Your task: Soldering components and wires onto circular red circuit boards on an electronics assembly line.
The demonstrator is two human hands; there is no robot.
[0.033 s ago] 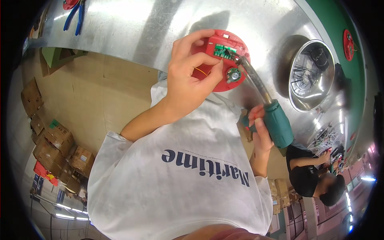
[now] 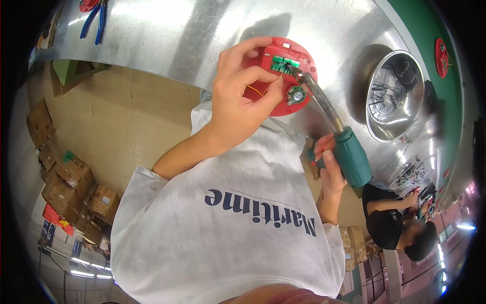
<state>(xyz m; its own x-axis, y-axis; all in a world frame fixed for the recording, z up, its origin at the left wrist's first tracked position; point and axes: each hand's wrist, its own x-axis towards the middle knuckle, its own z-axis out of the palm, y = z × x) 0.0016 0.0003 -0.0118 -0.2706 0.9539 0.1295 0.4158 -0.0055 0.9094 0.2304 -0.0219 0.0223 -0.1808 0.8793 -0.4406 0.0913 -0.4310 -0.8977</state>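
Note:
A round red plastic housing (image 2: pixel 304 55) is at the metal table's near edge, with a small green circuit board (image 2: pixel 278 64) and a round component with a silver centre (image 2: pixel 296 95) in it. My left hand (image 2: pixel 243 93) pinches a thin yellow-orange wire (image 2: pixel 254 89) between thumb and forefinger, beside the board; its other fingers rest on the housing's left side. My right hand (image 2: pixel 329 159) grips a soldering iron (image 2: pixel 353 157) with a thick green handle and a metal barrel. The iron's tip reaches the circuit board; fine contact there is too small to make out.
Right of the housing stands a shiny metal bowl (image 2: pixel 397 121) holding dark wire-like pieces. Blue-handled pliers (image 2: pixel 94 23) lie at the far left of the metal table (image 2: pixel 162 40). Another red housing (image 2: pixel 441 57) is on a green surface. At right, a co-worker (image 2: pixel 390 213) sits near bundled wires (image 2: pixel 411 178).

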